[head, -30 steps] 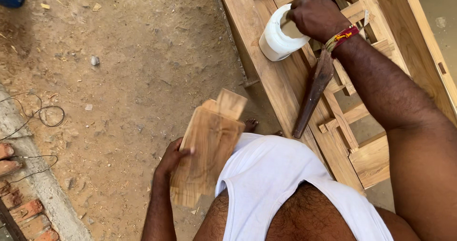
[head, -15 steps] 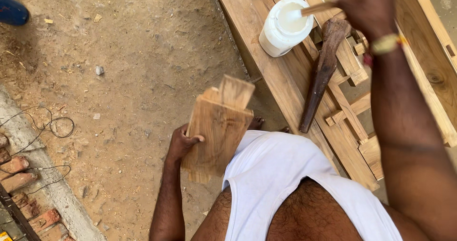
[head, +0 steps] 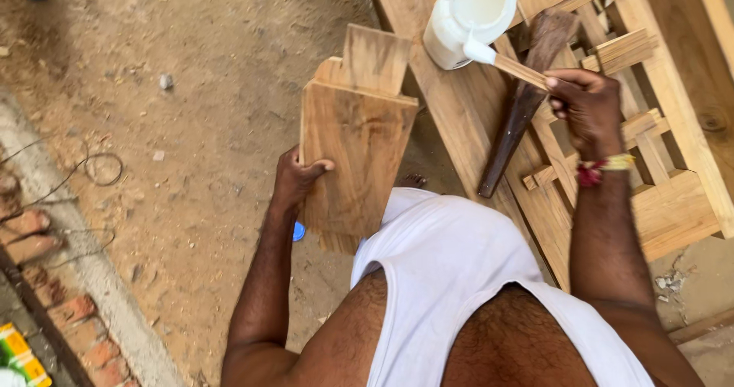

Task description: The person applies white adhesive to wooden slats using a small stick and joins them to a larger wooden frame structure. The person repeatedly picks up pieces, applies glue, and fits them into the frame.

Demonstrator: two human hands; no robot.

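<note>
Holding a stack of flat wooden boards [head: 355, 138] upright over the dirt ground [head: 191, 89], our left hand [head: 294, 180] is clamped around their left edge. Our right hand [head: 585, 108] pinches a thin wooden stick [head: 520, 72], its white-coated tip just by the white tub [head: 468, 18] sitting on the wooden frame [head: 673, 203]. A dark tool handle [head: 520, 112] lies beside it.

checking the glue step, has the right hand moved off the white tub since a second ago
Yes. The right hand was on top of the white tub; now it sits beside it over the wooden frame, holding a stick whose white-coated tip reaches the tub.
</note>
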